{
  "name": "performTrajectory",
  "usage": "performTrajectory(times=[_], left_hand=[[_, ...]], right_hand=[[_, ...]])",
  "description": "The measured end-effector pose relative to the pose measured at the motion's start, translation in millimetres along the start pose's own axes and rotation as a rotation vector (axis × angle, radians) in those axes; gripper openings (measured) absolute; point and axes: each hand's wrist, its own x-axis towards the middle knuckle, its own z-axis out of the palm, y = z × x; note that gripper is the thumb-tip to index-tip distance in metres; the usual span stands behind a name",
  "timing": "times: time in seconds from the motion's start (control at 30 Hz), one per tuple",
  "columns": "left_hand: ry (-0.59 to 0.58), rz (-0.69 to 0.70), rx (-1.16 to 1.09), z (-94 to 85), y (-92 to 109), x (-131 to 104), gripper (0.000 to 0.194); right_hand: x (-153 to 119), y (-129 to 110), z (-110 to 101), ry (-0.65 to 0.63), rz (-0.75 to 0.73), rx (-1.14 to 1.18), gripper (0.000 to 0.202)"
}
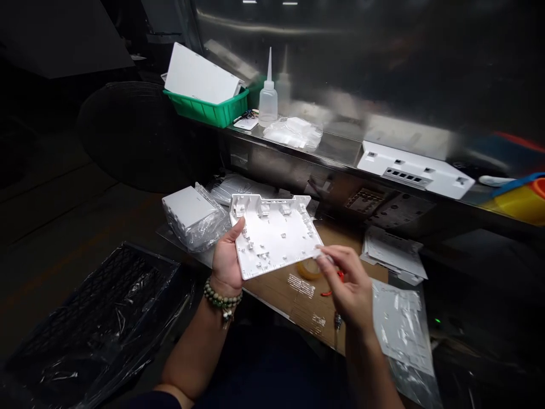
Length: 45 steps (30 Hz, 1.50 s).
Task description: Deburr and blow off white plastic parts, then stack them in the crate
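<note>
A white plastic housing (276, 238) with small clips and posts on its inner face is held tilted above the cardboard-covered bench. My left hand (229, 258) grips its left edge, thumb on the inner face and the other fingers hidden beneath. At the housing's lower right corner is my right hand (347, 278), its thumb and forefinger pinched together on something small and whitish, too small to name. Below the housing, a roll of yellow tape (309, 271) and a red-handled tool (339, 276) lie on the cardboard (276, 295), partly hidden.
Bagged white housings (189, 210) sit at the bench's left. Flat white parts (394, 253) and a bagged panel (402, 324) lie right. The shelf holds a green bin (208, 109), a squeeze bottle (268, 105) and a long white housing (415, 170). A plastic-covered crate (97, 324) stands lower left.
</note>
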Motion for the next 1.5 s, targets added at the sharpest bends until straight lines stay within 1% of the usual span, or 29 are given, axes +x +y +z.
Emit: performTrajectory(times=[0.07,0.1,0.13,0.2,0.3,0.4,0.5,0.57,0.63,0.73,0.87,0.93,1.0,1.03,1.07,1.1,1.17,1.23,1.27,1.3,1.33,1.43,1.5], left_hand=[[0.011,0.018,0.008,10.0,-6.7,-0.6,0.059],[0.005,0.018,0.01,13.4,-9.8,-1.0,0.058],[0.0,0.016,0.01,15.8,-12.4,-1.3,0.058],[-0.002,0.003,0.01,18.1,-15.5,-1.5,0.057],[0.019,0.003,0.002,17.6,-16.1,-1.0,0.058],[0.07,0.057,-0.004,16.4,-17.1,-0.6,0.057],[0.108,0.106,0.005,16.2,-20.0,-0.9,0.056],[0.108,0.12,0.014,15.5,-20.3,-0.9,0.056],[0.096,0.127,0.021,13.9,-18.1,-0.6,0.056],[0.072,0.123,0.023,12.4,-13.3,0.2,0.058],[0.066,0.13,0.027,15.2,-13.9,1.2,0.058],[0.052,0.119,0.027,14.2,-14.5,1.4,0.059],[0.041,0.132,0.01,7.9,-11.0,1.1,0.059],[0.041,0.151,-0.005,2.6,-7.2,0.8,0.059],[0.045,0.173,-0.022,-3.7,-2.1,0.3,0.06],[0.047,0.196,-0.042,-10.6,3.8,-0.4,0.06],[0.024,0.224,-0.085,-24.4,15.7,-2.5,0.061],[-0.019,0.252,-0.113,-35.7,24.3,-5.9,0.059],[-0.038,0.253,-0.107,-39.9,26.8,-7.9,0.057],[-0.059,0.248,-0.088,-43.0,28.0,-9.9,0.055],[-0.082,0.236,-0.061,-45.3,28.2,-11.7,0.053],[-0.165,0.181,-0.008,-49.5,26.2,-13.5,0.05],[-0.236,0.165,-0.019,-51.8,25.4,-11.5,0.05]], right_hand=[[-8.2,-26.9,19.8,-0.173,-0.085,0.046,0.027],[-11.9,-38.1,29.7,-0.218,-0.133,0.055,0.028],[-14.8,-46.8,38.6,-0.236,-0.182,0.055,0.028],[-18.1,-56.2,50.3,-0.228,-0.259,0.038,0.021],[-17.2,-56.4,52.1,-0.25,-0.309,0.004,0.018],[-13.7,-53.9,48.1,-0.28,-0.285,0.0,0.017],[-13.6,-54.1,51.9,-0.23,-0.272,0.017,0.016],[-15.6,-52.7,56.9,-0.201,-0.296,0.01,0.016],[-17.4,-49.2,59.6,-0.202,-0.308,-0.02,0.017],[-17.9,-45.4,59.3,-0.213,-0.275,-0.029,0.016],[-18.8,-51.2,65.1,-0.162,-0.249,0.032,0.015],[-18.9,-51.1,69.1,-0.182,-0.263,0.009,0.014],[-15.8,-42.5,66.2,-0.226,-0.265,-0.047,0.012],[-12.6,-34.8,60.4,-0.224,-0.251,-0.073,0.011],[-8.6,-25.5,51.8,-0.197,-0.227,-0.095,0.01],[-3.9,-15.4,40.7,-0.144,-0.187,-0.116,0.01],[5.9,3.4,15.5,0.025,-0.083,-0.154,0.009],[14.3,15.8,-5.2,0.193,-0.007,-0.189,0.009],[17.5,19.1,-11.5,0.244,0.007,-0.196,0.011],[19.8,20.8,-14.6,0.259,0.01,-0.195,0.011],[21.4,21.1,-14.8,0.241,0.002,-0.19,0.012],[21.8,19.6,-5.3,0.134,-0.03,-0.183,0.011],[19.4,20.2,1.5,0.12,-0.041,-0.201,0.011]])
